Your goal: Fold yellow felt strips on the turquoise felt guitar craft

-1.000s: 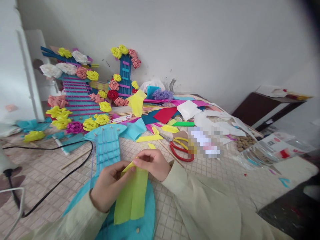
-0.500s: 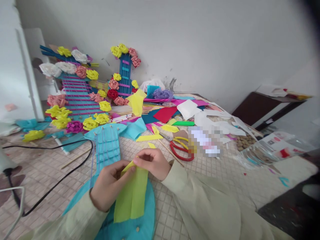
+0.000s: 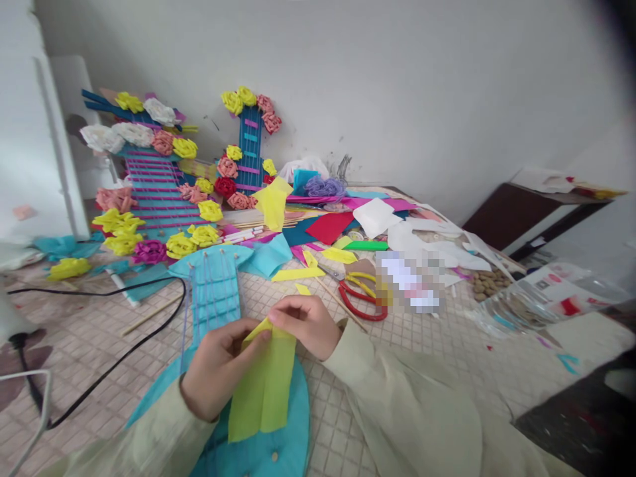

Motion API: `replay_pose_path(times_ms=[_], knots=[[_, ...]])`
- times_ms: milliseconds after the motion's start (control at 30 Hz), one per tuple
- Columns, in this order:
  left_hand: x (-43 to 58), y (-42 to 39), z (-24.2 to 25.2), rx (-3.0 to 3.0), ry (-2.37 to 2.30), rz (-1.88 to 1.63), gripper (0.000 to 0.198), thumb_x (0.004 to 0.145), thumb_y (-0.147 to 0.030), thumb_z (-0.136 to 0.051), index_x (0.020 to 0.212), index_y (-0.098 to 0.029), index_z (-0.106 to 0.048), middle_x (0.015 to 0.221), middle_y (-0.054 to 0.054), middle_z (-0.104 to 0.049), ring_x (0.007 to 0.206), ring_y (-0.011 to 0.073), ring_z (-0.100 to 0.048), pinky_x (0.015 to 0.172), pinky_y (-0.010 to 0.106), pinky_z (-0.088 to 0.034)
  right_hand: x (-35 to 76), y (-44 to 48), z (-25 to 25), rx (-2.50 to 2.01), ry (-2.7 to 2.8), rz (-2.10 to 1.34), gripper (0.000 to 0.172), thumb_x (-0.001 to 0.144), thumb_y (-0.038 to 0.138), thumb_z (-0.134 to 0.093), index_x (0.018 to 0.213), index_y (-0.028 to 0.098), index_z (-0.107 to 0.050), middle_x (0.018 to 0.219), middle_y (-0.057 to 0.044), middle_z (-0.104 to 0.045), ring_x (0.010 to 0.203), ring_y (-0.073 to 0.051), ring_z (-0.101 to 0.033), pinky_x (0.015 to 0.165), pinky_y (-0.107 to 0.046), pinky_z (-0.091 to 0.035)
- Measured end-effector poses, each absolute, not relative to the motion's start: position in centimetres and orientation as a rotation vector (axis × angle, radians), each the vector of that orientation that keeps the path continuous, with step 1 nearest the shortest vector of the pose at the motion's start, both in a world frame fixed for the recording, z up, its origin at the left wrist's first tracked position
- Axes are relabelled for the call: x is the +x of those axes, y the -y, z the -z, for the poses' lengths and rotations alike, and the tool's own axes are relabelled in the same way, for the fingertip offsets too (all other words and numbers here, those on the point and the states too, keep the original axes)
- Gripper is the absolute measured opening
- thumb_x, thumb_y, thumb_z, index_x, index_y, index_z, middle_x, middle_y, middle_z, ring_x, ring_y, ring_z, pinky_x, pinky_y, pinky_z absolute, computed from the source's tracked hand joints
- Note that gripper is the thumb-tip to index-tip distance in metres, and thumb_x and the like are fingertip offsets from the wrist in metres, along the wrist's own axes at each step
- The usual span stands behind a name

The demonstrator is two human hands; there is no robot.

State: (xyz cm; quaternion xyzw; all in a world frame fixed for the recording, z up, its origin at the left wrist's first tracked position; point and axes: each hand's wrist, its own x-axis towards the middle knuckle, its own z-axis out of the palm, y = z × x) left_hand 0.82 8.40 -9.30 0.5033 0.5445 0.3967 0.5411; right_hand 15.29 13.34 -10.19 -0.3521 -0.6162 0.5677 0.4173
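A strip of yellow-green crepe paper (image 3: 262,391) hangs down from between my hands, folded over along its top edge. My left hand (image 3: 223,364) pinches its upper left side between thumb and fingers. At the top right corner, my right hand (image 3: 308,322) grips the paper with thumb and fingertips pressed together. Beneath the paper lies a turquoise guitar-shaped craft piece (image 3: 215,295) with purple strings along its neck. Its round body is partly hidden by the paper and my left arm.
Red-handled scissors (image 3: 362,311) and a thin wooden stick (image 3: 342,306) lie right of my hands. Flower-covered craft guitars (image 3: 161,192) lean at the back left. Coloured paper sheets (image 3: 328,227) spread across the back. A black cable (image 3: 124,354) loops on the left. A plastic bag (image 3: 536,298) lies right.
Both hands keep their pinch on the yellow-green crepe paper. The view has shifted very slightly; the paper's lower end looks barely moved.
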Motion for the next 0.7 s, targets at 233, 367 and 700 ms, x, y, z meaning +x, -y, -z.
replay_pose_path(times_ms=[233,367,700], knots=[[1.06,-8.58,9.14,1.217,-1.283,-0.96,0.021,0.066,-0.034,-0.061,0.076,-0.016,-0.061,0.065,0.0,-0.063,0.06,0.0133,-0.054,0.05,0.019,-0.042,15.33,-13.33,10.12,-0.893,1.551,-1.43,0.012,0.067,0.024,-0.06,0.068,0.013,-0.063,0.064,-0.002,-0.059,0.059,-0.011,-0.051,0.052,-0.021,-0.04],[1.03,-8.46,9.01,1.225,-1.294,-0.955,0.022,0.065,-0.035,-0.06,0.076,-0.016,-0.061,0.064,0.0,-0.063,0.059,0.0141,-0.055,0.05,0.019,-0.042,15.32,-13.32,10.18,-0.884,1.541,-1.439,0.013,0.068,0.025,-0.06,0.069,0.013,-0.063,0.065,-0.002,-0.059,0.059,-0.011,-0.051,0.052,-0.021,-0.04],[1.01,-8.45,9.01,1.233,-1.296,-0.968,0.016,0.063,-0.027,-0.062,0.075,-0.017,-0.062,0.063,-0.001,-0.06,0.057,0.0126,-0.052,0.048,0.018,-0.041,15.38,-13.27,10.32,-0.905,1.588,-1.439,0.018,0.067,0.03,-0.062,0.069,0.012,-0.061,0.058,0.0,-0.052,0.052,-0.008,-0.043,0.046,-0.02,-0.033]])
